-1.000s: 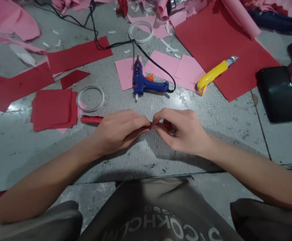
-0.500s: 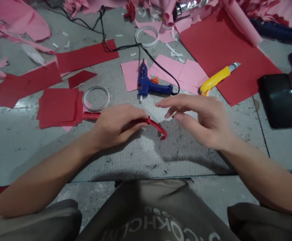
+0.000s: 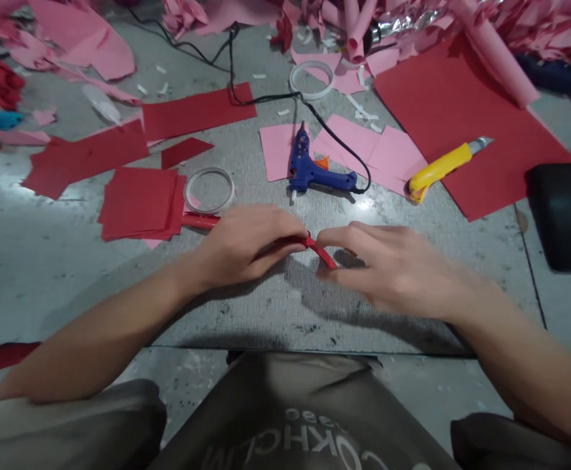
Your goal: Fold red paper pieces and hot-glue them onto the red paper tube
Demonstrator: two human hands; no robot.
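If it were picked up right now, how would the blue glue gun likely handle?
The glue gun looks like hard plastic, so probably stiff. Its black cord crosses the long red paper and might drag it. Lying on its side, it seems likelier to slide than roll.

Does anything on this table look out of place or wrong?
The yellow cutter lies with its blade exposed over the large red sheet, which seems a bit careless. Crumpled pink scraps clutter the far side. I see no spill.
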